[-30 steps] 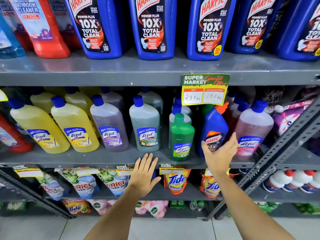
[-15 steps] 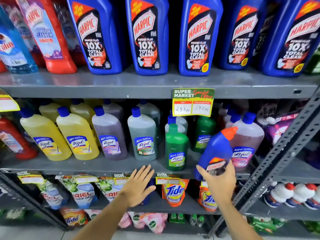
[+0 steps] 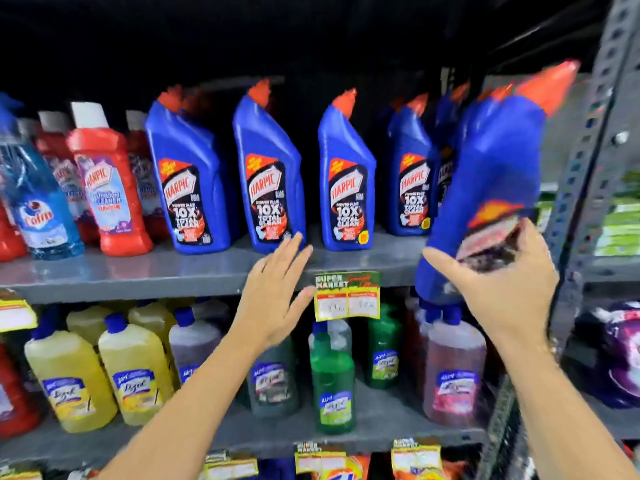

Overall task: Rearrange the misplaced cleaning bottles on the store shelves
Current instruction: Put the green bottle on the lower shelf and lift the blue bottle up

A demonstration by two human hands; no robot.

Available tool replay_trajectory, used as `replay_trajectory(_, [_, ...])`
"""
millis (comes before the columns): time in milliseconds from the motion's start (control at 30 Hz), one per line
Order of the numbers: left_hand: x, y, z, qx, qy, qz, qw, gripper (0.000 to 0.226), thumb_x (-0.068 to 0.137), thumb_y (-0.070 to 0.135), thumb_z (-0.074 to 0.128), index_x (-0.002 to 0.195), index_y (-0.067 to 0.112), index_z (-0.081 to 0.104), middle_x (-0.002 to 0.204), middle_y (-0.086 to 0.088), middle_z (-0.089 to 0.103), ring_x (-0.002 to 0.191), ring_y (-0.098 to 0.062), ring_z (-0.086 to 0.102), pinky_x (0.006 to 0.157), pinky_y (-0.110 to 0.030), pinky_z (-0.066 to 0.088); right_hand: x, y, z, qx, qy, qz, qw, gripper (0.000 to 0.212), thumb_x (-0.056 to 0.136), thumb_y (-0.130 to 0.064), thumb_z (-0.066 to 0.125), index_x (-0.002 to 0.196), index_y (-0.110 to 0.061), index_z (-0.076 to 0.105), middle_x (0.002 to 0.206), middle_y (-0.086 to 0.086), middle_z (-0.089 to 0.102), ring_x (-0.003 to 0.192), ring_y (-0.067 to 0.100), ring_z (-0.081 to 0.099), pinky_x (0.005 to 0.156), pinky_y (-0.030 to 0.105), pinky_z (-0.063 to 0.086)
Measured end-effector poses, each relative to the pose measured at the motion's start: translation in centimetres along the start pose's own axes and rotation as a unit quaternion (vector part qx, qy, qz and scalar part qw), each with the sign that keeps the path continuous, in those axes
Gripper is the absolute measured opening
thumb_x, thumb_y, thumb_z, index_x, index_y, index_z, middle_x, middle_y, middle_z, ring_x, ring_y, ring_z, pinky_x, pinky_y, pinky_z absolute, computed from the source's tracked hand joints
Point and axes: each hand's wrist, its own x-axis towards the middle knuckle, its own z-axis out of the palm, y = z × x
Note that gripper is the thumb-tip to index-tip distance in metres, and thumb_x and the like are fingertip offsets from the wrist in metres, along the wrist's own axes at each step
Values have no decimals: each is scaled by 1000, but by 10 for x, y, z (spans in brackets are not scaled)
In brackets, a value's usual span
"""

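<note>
The right hand (image 3: 498,282) grips a blue Harpic bottle (image 3: 491,188) low down, tilted, at the upper shelf (image 3: 138,271)'s right end beside bottles reading "HARPIC 10X TOTAL CLEAN" (image 3: 268,178). The left hand (image 3: 273,292) hovers, fingers together, empty.

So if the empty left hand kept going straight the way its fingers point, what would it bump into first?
Probably the second blue Harpic bottle on the upper shelf: the left hand points up and forward, fingertips near that bottle's base. Depth is hard to judge; it might slip into the gap beside it.
</note>
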Motion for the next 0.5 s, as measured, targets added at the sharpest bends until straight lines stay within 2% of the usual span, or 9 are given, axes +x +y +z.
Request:
replay_trajectory(100, [1, 1, 9, 45, -9, -9, 999, 62, 98, 50, 34, 143, 9, 46, 158, -11, 27, 146, -25, 23, 106, -46, 30, 38, -12, 26, -30, -7, 3, 1000, 89, 47, -68, 83, 117, -17, 60, 113, 1, 67, 108, 22, 62, 88, 27, 44])
replay_trajectory(233, [-2, 0, 7, 42, 4, -8, 999, 61, 99, 52, 33, 140, 10, 50, 157, -8, 31, 144, -24, 28, 104, -41, 29, 56, -9, 56, -113, -57, 33, 991, 99, 56, -68, 81, 128, -7, 52, 129, 13, 60, 121, 31, 55, 95, 39, 42])
replay_trajectory(333, [-3, 0, 7, 35, 0, -15, 999, 61, 100, 54, 31, 140, 12, 51, 154, -7, 37, 142, -24, 32, 104, -41, 29, 58, -6, 68, -173, -83, 40, 981, 108, 57, -75, 75, 133, -5, 46, 130, 15, 57, 117, 38, 58, 92, 49, 46])
replay_trajectory(500, [-4, 5, 3, 10, 5, -34, 999, 67, 101, 59, 20, 137, 14, 53, 141, -6, 54, 133, -25, 44, 105, -38, 28, 53, -5, 70, -200, -86, 38, 975, 111, 60, -75, 74, 139, -5, 38, 131, 15, 53, 114, 42, 58, 85, 51, 48])
